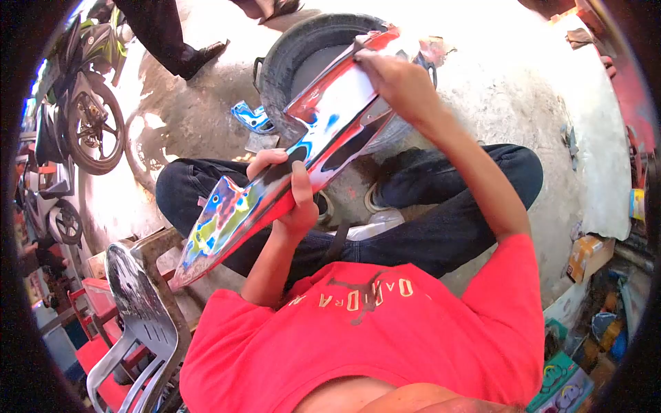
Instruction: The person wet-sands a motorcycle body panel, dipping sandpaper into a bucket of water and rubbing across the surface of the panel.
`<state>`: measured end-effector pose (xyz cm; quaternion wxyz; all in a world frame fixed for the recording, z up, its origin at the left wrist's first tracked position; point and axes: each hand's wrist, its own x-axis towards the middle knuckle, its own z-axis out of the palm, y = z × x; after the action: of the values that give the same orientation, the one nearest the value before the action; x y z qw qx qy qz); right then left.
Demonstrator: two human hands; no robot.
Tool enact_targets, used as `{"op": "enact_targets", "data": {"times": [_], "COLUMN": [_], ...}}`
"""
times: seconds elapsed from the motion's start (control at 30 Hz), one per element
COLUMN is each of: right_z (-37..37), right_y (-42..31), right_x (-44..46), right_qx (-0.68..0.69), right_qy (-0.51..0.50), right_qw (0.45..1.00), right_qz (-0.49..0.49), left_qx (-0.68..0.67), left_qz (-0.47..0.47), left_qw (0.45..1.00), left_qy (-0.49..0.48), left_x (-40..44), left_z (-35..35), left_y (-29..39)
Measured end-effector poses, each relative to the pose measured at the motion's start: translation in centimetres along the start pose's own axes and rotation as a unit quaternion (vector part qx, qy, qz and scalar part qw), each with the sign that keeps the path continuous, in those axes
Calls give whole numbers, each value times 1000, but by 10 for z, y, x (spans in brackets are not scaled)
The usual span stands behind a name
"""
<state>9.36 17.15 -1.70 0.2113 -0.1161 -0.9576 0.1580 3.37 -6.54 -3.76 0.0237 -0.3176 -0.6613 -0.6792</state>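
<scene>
A long, glossy panel with red, white, blue and yellow-green graphics lies slantwise across the view above my lap. My left hand grips its middle, fingers and thumb around the edges. Near the panel's upper right end, my right hand is closed on the edge. Beneath that upper end stands a round black tub with greyish liquid in it, partly hidden by the panel. A small blue and white piece rests on the floor at the tub's left side.
Motorcycles stand at the left, below them a grey plastic chair. Another person's leg and shoe are at the upper left. A cardboard box and colourful packages lie at the right.
</scene>
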Motion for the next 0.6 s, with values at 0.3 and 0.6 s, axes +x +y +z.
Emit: {"op": "enact_targets", "data": {"times": [0.3,0.6], "right_z": [1,-8], "right_y": [-24,-64], "right_x": [-9,-20], "right_qx": [43,80], "right_qy": [71,79], "right_qw": [991,975], "right_qz": [-105,-194], "left_qx": [-26,-66], "left_qz": [33,18], "left_qw": [999,998], "left_qy": [10,9], "left_x": [-1,0], "left_z": [1,1], "left_y": [-7,-6]}}
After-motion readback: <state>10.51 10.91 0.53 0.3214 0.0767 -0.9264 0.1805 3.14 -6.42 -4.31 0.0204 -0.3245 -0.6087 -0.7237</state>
